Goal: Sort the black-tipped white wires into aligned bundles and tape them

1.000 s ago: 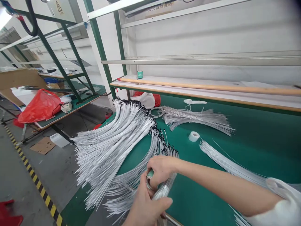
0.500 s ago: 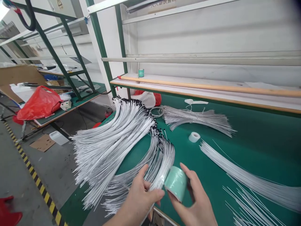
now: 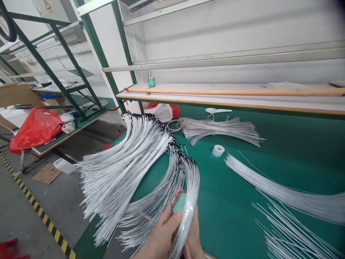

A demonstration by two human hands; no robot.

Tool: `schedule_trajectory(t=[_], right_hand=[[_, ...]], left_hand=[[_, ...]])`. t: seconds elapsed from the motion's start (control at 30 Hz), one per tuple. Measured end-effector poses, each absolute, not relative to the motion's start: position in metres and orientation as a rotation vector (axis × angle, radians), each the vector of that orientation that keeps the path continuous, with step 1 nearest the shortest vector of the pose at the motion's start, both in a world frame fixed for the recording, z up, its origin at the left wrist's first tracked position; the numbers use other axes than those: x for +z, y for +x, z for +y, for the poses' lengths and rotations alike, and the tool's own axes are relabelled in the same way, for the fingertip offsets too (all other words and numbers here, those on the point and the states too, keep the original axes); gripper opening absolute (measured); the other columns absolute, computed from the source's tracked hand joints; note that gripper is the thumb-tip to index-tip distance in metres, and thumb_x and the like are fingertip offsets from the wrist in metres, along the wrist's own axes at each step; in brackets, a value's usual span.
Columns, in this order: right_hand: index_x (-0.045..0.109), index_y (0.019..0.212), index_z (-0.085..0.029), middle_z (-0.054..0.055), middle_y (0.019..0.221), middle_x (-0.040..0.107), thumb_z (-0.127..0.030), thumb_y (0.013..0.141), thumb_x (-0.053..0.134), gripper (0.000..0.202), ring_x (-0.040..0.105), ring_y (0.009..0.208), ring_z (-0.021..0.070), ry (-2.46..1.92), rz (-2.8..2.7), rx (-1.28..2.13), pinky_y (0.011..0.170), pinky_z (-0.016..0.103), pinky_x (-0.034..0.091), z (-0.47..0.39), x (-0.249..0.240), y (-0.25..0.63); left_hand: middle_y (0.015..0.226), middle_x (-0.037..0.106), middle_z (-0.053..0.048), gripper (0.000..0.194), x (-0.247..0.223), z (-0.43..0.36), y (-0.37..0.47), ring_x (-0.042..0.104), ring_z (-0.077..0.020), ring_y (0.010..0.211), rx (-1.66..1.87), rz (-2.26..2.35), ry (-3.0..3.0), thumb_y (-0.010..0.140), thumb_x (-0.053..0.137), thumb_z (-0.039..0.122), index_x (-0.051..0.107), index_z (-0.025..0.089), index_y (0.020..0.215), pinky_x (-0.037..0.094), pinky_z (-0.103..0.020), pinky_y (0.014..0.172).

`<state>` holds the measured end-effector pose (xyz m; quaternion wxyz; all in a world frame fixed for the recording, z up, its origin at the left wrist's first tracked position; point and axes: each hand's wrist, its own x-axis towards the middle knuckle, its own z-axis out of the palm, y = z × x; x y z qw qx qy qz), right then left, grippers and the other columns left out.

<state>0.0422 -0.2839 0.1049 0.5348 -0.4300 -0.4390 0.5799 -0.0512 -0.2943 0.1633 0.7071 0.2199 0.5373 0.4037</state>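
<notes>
My left hand (image 3: 163,232) is closed around the lower part of a bundle of thin white wires (image 3: 192,190) with black ends. Its thumb and forefinger are against a roll of light green tape (image 3: 179,203). Behind the bundle, my right hand (image 3: 194,235) reaches round, its fingertips showing on the left side at the roll's far edge. The wires hide part of the roll and most of the right hand's fingers. Left of my hands lies a big pile of white wires (image 3: 126,162), with black ends pointing away from me.
A small white tape roll (image 3: 218,150) stands on the green table (image 3: 215,187). Further back lies a tied wire bundle (image 3: 221,129). Loose wires (image 3: 285,194) spread at the right. A shelf (image 3: 229,102) with a long wooden pole (image 3: 215,92) runs along the back.
My right hand has carried the green tape roll from the bundle's right side round behind it to the left side. The left hand stays at the wires. The view has shifted slightly.
</notes>
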Motion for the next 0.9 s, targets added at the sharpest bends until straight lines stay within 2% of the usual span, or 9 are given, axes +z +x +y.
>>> schedule_trajectory(t=[0.13,0.23,0.33,0.47,0.57,0.63,0.7,0.83,0.9], right_hand=[[0.033,0.123,-0.023,0.010,0.120,0.047,-0.044,0.070,0.056,0.061,0.042,0.116,0.0247,-0.964,-1.208,1.366,0.097,0.040,0.032,-0.281,0.097,0.039],[0.044,0.116,-0.021,0.009,0.108,0.056,-0.044,0.073,0.052,0.050,0.047,0.110,0.0234,-0.956,-1.378,1.472,0.095,0.039,0.034,-0.275,0.103,0.046],[0.058,0.094,-0.019,0.007,0.088,0.062,-0.039,0.076,0.047,0.029,0.057,0.091,0.0235,-1.061,-1.752,1.512,0.082,0.038,0.043,-0.265,0.127,0.071],[0.055,0.061,-0.021,0.003,0.058,0.056,-0.035,0.075,0.049,0.021,0.055,0.058,0.0215,-1.426,-2.463,1.069,0.052,0.031,0.042,-0.249,0.189,0.114],[0.054,0.072,-0.022,0.004,0.066,0.058,-0.037,0.085,0.035,0.028,0.054,0.057,0.0186,-1.379,-2.558,0.698,0.051,0.028,0.039,-0.235,0.232,0.114],[0.056,0.080,-0.021,0.006,0.075,0.061,-0.045,0.080,0.043,0.028,0.057,0.067,0.0213,-1.213,-2.690,0.518,0.062,0.033,0.041,-0.222,0.245,0.097],[0.059,0.076,-0.018,0.005,0.066,0.060,-0.054,0.072,0.050,0.037,0.057,0.064,0.0223,-1.081,-2.968,0.596,0.065,0.035,0.041,-0.207,0.244,0.077],[0.062,0.060,-0.020,0.000,0.051,0.052,-0.050,0.063,0.055,0.032,0.054,0.056,0.0183,-0.993,-3.325,1.105,0.047,0.026,0.036,-0.189,0.230,0.051],[0.061,0.054,-0.020,-0.001,0.047,0.049,-0.043,0.060,0.056,0.024,0.051,0.052,0.0169,-1.091,-3.329,1.138,0.042,0.024,0.033,-0.190,0.227,0.048]], left_hand=[[0.036,0.053,-0.003,0.060,0.170,-0.289,-0.049,0.050,-0.0174,0.031,0.787,1.014,0.456,0.071,0.049,0.052,0.051,0.002,0.105,0.039,-0.026,0.037],[0.030,0.049,-0.001,0.060,0.174,-0.291,-0.048,0.041,-0.0143,0.024,0.801,1.063,0.414,0.072,0.046,0.054,0.045,0.006,0.107,0.030,-0.020,0.030],[0.032,0.049,0.003,0.058,0.172,-0.294,-0.049,0.038,-0.0117,0.023,0.860,1.149,0.465,0.073,0.045,0.055,0.036,0.012,0.112,0.028,-0.018,0.030],[0.033,0.046,0.007,0.052,0.171,-0.298,-0.049,0.039,-0.0103,0.026,0.801,1.225,0.588,0.076,0.042,0.055,0.036,0.016,0.110,0.027,-0.017,0.031],[0.035,0.041,0.009,0.047,0.177,-0.300,-0.043,0.039,-0.0103,0.028,0.799,1.275,0.630,0.075,0.044,0.055,0.039,0.018,0.103,0.025,-0.018,0.031],[0.039,0.040,0.009,0.044,0.180,-0.301,-0.038,0.039,-0.0105,0.029,0.776,1.309,0.675,0.074,0.044,0.056,0.041,0.019,0.097,0.026,-0.020,0.031],[0.046,0.044,0.007,0.039,0.180,-0.302,-0.035,0.043,-0.0113,0.034,0.761,1.341,0.757,0.074,0.045,0.054,0.043,0.019,0.092,0.031,-0.022,0.036],[0.073,0.057,-0.003,0.031,0.165,-0.305,-0.035,0.056,-0.0160,0.065,0.853,1.405,0.919,0.071,0.055,0.041,0.051,0.015,0.088,0.041,-0.026,0.060],[0.076,0.060,-0.005,0.046,0.156,-0.308,-0.037,0.057,-0.0182,0.069,0.837,1.363,0.870,0.070,0.057,0.040,0.048,0.011,0.105,0.041,-0.027,0.064]])
